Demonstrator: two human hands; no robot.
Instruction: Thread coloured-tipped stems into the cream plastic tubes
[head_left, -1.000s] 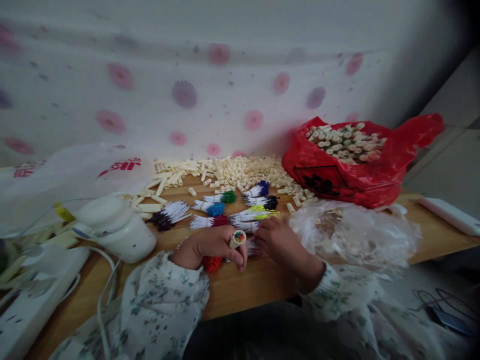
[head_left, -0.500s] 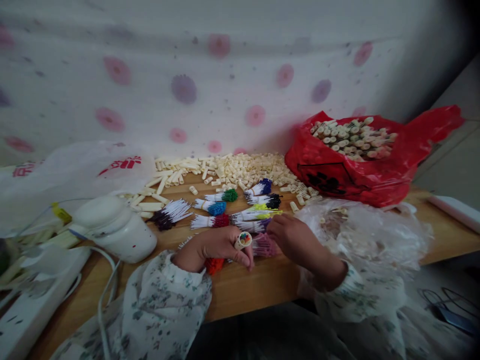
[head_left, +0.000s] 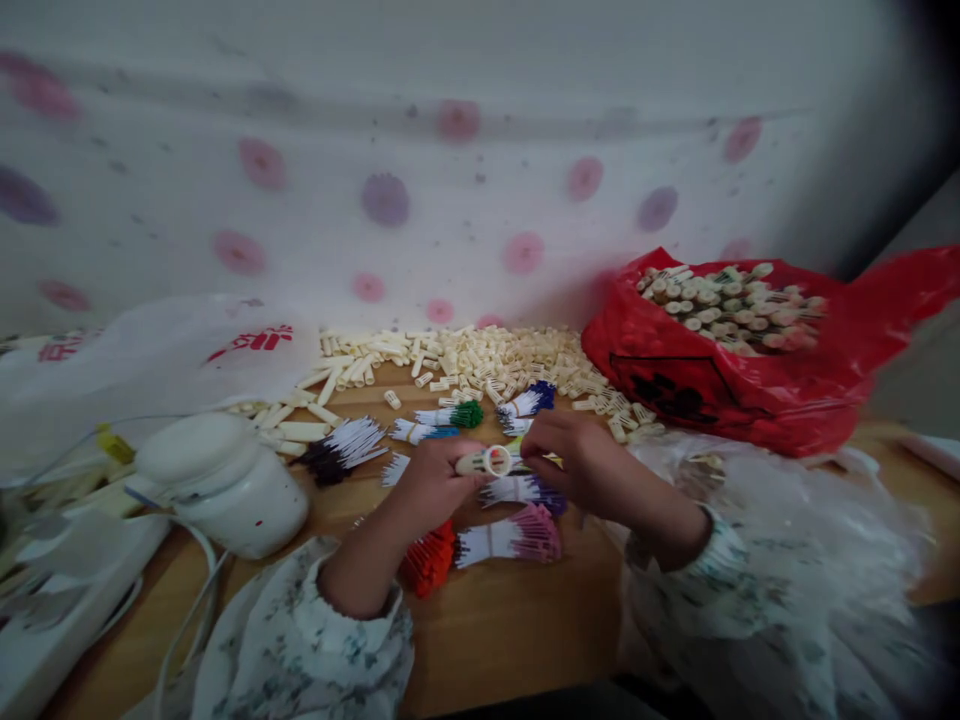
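My left hand is closed around a cream plastic tube, its round open end turned toward me with a bit of orange-red inside. Just right of that opening, my right hand has its fingers pinched together; what they hold is hidden. Yellow-tipped strands show between the hands, partly covered. Below lie bundles of thin white strands with coloured ends: a purple bundle, a pink bundle and an orange-red bundle. Behind the hands are a green bundle and a dark blue bundle.
Loose cream plastic pieces are heaped along the back. A red bag of filled tubes stands at right, above a clear plastic bag. At left are a dark-ended bundle, a white rounded device and a power strip.
My left hand has lifted the tube away from the pink bundle, uncovering it. My right hand has moved up to the tube's open end. The camera view has shifted slightly.
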